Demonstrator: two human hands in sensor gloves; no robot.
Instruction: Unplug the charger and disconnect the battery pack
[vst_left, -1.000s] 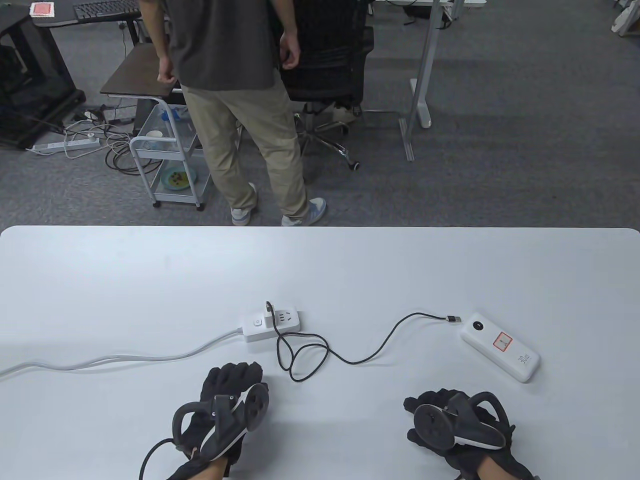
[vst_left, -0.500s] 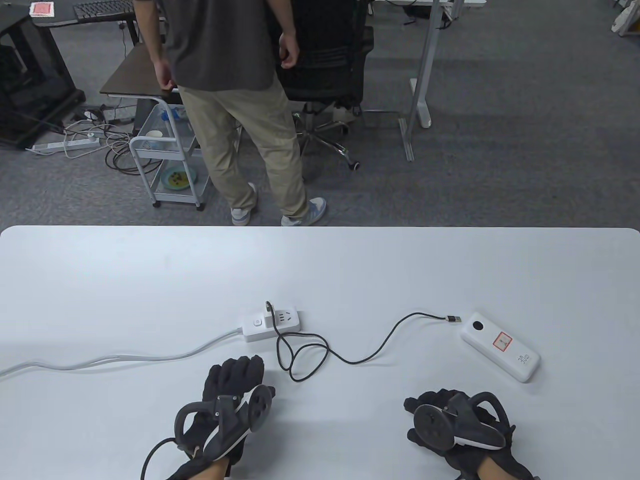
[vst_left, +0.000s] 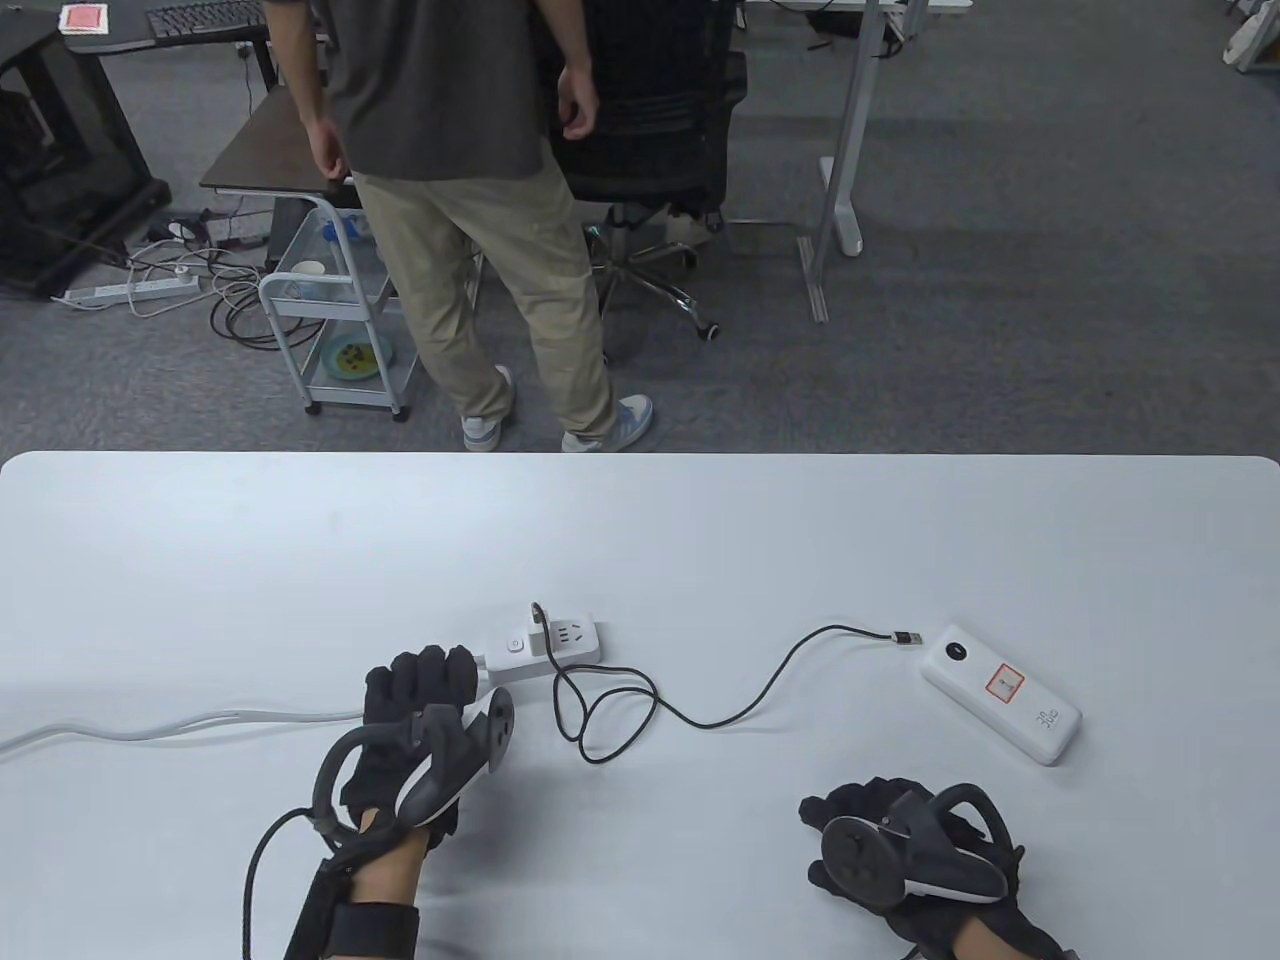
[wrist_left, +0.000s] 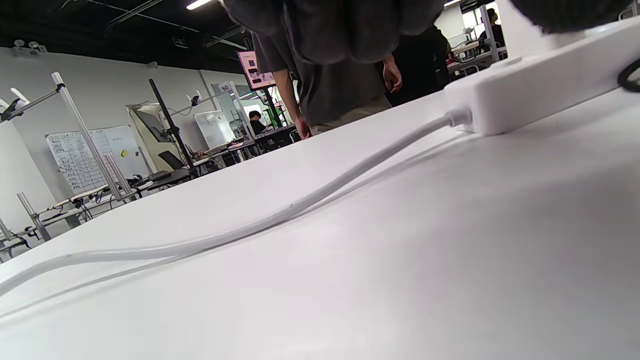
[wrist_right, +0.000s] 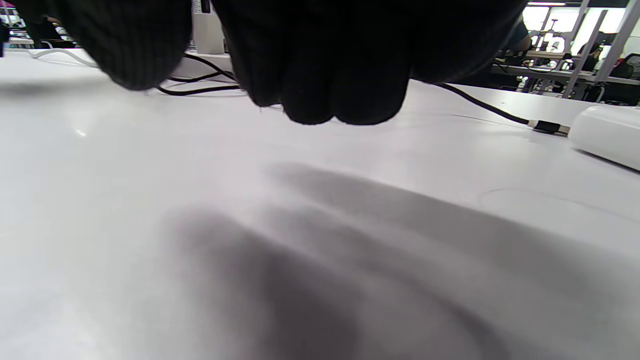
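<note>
A white power strip (vst_left: 545, 650) lies mid-table with a small charger plug (vst_left: 539, 625) standing in it. A black cable (vst_left: 700, 715) loops from the plug to a USB end (vst_left: 908, 638) that meets the white battery pack (vst_left: 1003, 692) at the right. My left hand (vst_left: 440, 680) is at the strip's left end, over its white cord, fingers loosely curled and holding nothing; the strip shows close in the left wrist view (wrist_left: 540, 85). My right hand (vst_left: 850, 805) rests empty near the front edge, fingers curled, well short of the pack (wrist_right: 605, 135).
The strip's white cord (vst_left: 200, 722) runs off the table's left side. A person (vst_left: 470, 200) stands just beyond the far edge (vst_left: 640, 455), with an office chair (vst_left: 660, 120) and a small cart (vst_left: 340, 330) behind.
My left hand has moved forward and to the left, from the front of the table up to the strip's left end. My right hand has hardly moved.
</note>
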